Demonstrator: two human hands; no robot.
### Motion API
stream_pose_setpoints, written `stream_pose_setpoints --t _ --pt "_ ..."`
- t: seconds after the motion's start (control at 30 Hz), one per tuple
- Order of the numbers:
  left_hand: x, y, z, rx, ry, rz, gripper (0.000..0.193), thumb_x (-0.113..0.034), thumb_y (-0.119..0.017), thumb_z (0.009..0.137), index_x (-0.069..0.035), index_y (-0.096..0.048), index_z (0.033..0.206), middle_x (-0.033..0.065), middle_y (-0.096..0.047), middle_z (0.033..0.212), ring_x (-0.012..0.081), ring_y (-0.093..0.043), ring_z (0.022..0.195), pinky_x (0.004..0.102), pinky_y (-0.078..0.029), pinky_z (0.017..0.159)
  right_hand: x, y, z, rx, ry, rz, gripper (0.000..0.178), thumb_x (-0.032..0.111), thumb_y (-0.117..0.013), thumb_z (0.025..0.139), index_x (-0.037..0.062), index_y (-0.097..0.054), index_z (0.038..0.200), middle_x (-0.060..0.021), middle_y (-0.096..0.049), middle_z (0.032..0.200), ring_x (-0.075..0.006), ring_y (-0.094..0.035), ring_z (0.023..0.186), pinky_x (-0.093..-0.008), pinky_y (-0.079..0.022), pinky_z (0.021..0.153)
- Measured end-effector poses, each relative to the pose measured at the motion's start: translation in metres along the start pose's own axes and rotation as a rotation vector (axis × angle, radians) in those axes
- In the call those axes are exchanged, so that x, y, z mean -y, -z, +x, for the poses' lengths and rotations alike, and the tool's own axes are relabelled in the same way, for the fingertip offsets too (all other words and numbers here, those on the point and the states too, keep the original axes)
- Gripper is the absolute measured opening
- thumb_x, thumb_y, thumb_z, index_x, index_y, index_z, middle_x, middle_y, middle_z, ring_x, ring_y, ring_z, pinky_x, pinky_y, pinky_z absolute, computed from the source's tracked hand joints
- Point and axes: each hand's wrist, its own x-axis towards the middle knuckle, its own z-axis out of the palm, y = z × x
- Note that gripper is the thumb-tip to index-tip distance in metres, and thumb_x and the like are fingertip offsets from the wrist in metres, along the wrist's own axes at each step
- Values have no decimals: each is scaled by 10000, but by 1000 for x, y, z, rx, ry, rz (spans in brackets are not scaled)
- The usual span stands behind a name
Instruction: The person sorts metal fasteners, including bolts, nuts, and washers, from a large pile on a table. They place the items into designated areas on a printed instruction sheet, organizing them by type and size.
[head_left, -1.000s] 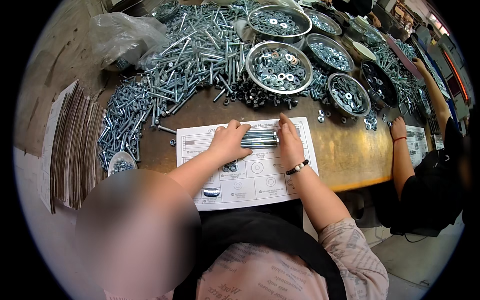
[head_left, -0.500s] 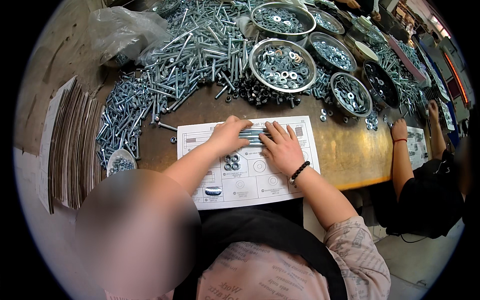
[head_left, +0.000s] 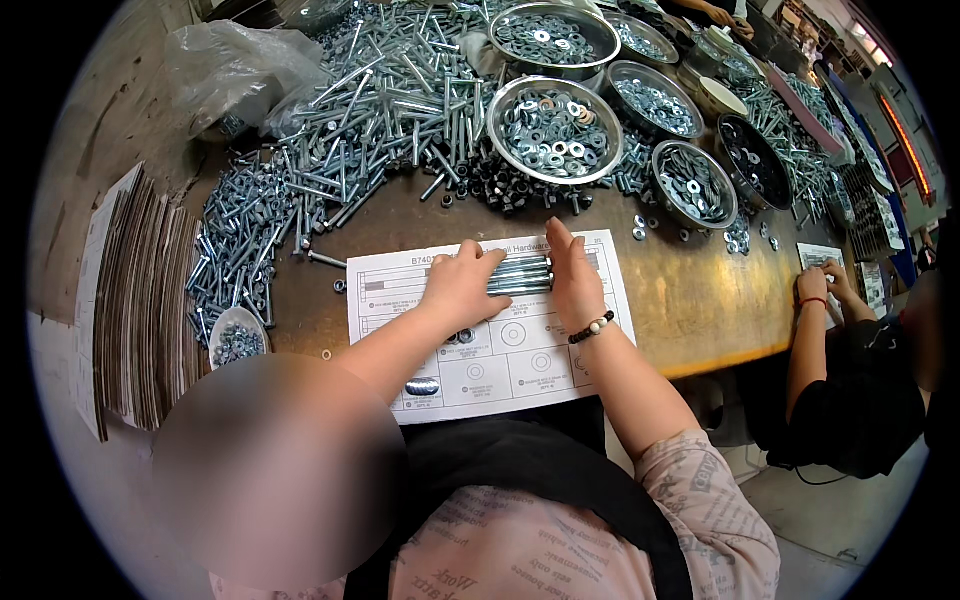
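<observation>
A row of long silver bolts [head_left: 520, 274] lies side by side across the upper part of a white printed sheet [head_left: 485, 398]. My left hand [head_left: 462, 284] grips the row at its left end, fingers along the far side and thumb along the near side. At the other end, my right hand [head_left: 576, 284] stands on edge with straight fingers, its palm against the bolt ends. Below my left hand several nuts [head_left: 462, 337] sit on the sheet, partly hidden by that hand. A fanned row of shiny washers [head_left: 422, 386] rests near the sheet's lower left.
Beyond the sheet spreads a big heap of bolts [head_left: 390, 110], with dark nuts [head_left: 510, 190] at its edge. Metal bowls of washers [head_left: 555, 130] stand at the back. Stacked cardboard sheets [head_left: 150, 310] and a white dish [head_left: 238, 338] are left. A co-worker's hands [head_left: 815, 285] are at right.
My right hand has turned from lying flat over the bolts to standing on edge at their right end. My left hand stays on the bolts. The co-worker's hands have come together.
</observation>
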Motion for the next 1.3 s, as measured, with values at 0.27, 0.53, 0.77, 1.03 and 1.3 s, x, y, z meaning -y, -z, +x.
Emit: stream_pose_setpoints --t 0.27,0.53,0.77,1.03,1.3 --pt "-4 -2 2 30 29 64 545 -343 -688 645 -146 -551 1135 120 -503 1050 333 -536 875 397 -427 816 13 23 9 25 -89 -161 461 299 -381 943 -27 -383 1269 -120 -410 1294 -215 -390 1196 -321 -321 984" --pt "-1 -5 3 1 14 22 612 -329 -695 627 -80 -512 1155 134 -491 1086 324 -526 903 397 -399 834 47 109 83 -306 299 -1379 248 140 -580 770 38 -589 996 -168 -544 1037 -304 -557 930 -384 -462 788" --pt "-2 -5 5 3 5 55 618 -364 -698 639 -100 -512 1166 116 -500 1059 313 -550 857 396 -398 830 58 98 130 -450 -144 -1790 214 118 -400 870 16 -556 977 -170 -515 1058 -323 -597 901 -405 -504 725" --pt "1 -7 3 13 22 38 605 -360 -694 640 -96 -518 1156 120 -486 1091 327 -528 912 399 -384 857 58 98 130 -392 -85 -1804 211 113 -384 883 55 -546 1006 -168 -539 1046 -321 -597 907 -407 -506 718" --pt "-1 -4 3 31 48 36 594 -357 -696 644 -98 -525 1151 121 -479 1116 336 -514 952 401 -374 880 71 85 137 -385 -355 -1772 175 68 -494 822 17 -646 895 -174 -628 971 -281 -625 881 -366 -509 732"
